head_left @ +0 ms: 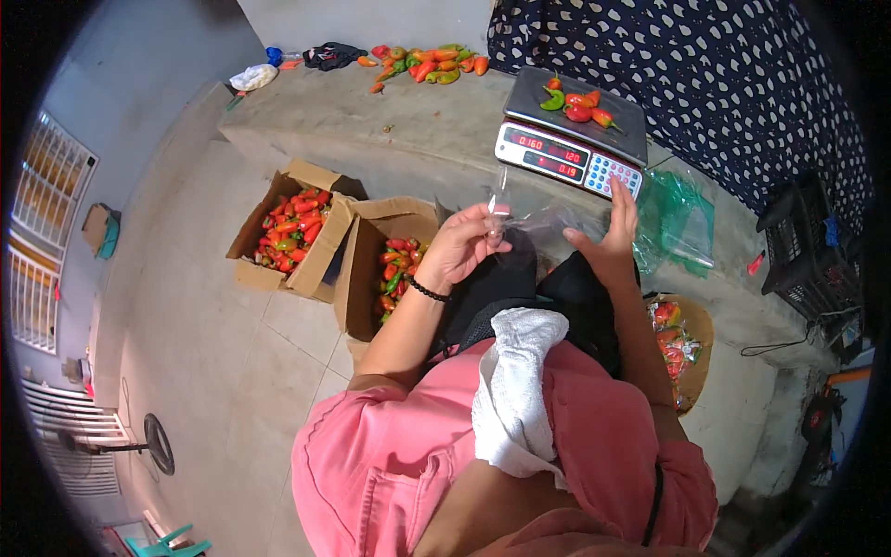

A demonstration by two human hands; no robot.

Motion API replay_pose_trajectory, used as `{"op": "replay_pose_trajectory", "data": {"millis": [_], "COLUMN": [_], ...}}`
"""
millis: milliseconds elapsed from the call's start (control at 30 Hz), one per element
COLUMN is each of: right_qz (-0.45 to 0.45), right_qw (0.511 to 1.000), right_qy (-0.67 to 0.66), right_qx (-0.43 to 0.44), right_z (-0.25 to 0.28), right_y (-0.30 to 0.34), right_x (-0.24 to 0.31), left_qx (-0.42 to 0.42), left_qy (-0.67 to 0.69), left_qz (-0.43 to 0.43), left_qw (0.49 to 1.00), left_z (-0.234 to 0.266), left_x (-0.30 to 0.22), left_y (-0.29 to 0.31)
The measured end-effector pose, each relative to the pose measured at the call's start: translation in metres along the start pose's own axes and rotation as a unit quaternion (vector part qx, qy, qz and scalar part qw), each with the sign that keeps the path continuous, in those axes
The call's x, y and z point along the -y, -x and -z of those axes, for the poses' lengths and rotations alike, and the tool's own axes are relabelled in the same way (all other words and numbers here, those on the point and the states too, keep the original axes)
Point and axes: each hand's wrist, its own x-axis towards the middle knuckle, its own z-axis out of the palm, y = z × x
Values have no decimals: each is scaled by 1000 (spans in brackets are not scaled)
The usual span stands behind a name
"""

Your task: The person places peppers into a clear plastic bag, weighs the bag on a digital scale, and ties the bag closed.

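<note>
My left hand [461, 243] pinches the edge of a clear plastic bag [559, 221] above my lap. The bag's thin film trails right toward my right hand [609, 239]. That hand is open, thumb spread from the raised fingers, and its fingertips overlap the lower edge of the keypad on a digital scale [510, 139]. Whether they touch the keys I cannot tell. On the scale's dark pan lie several peppers [579, 113], mostly red with a green one. The scale stands on a concrete ledge [325, 110], its red display lit.
More peppers [429, 67] are piled at the ledge's back. Two cardboard boxes of peppers, one farther left [320, 246] and one nearer [358, 278], stand on the floor. Green plastic bags [689, 223] and a black crate [807, 246] sit right. Bagged peppers [676, 343] fill a box beside my right arm.
</note>
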Motion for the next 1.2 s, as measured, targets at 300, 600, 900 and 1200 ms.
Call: {"op": "replay_pose_trajectory", "data": {"millis": [300,600,900,1200], "right_qz": [10,-139,-43,-45], "right_qw": [884,866,943,986], "right_qy": [-380,-383,-232,-85], "right_qx": [273,291,237,133], "right_z": [-17,-7,15,42], "right_y": [-24,-22,-31,-53], "right_x": [7,11,-6,-36], "left_qx": [-42,-37,48,141], "left_qy": [-154,-425,-316,-125], "left_qz": [36,61,77,220], "left_qw": [987,902,944,957], "left_z": [-6,-6,-23,-25], "left_x": [4,15,32,68], "left_y": [2,4,-55,-128]}}
